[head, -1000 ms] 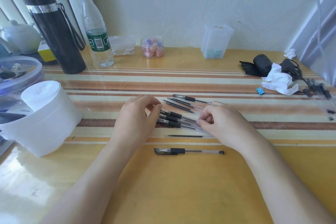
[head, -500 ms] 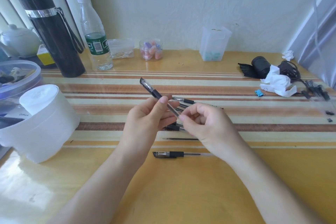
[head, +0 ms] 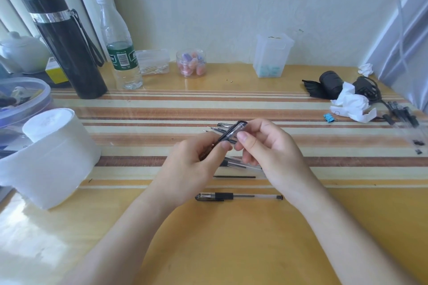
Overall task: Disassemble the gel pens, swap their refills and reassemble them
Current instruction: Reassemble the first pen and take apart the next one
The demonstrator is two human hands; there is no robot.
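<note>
Swung round since half a second ago, the held gel pen (head: pixel 232 134) now tilts capped end up and rightward — the left hand (head: pixel 192 166) curls round its lower barrel and the right hand (head: pixel 271 148) pinches the capped end between thumb and fingers. Both hover over the pile of gel pens (head: pixel 233 164) on the striped table (head: pixel 335 162). A loose refill (head: pixel 234 177) and a capped pen (head: pixel 238 197) lie nearer.

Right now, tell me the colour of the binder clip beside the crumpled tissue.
Light blue. The binder clip shows best in the head view.
</note>
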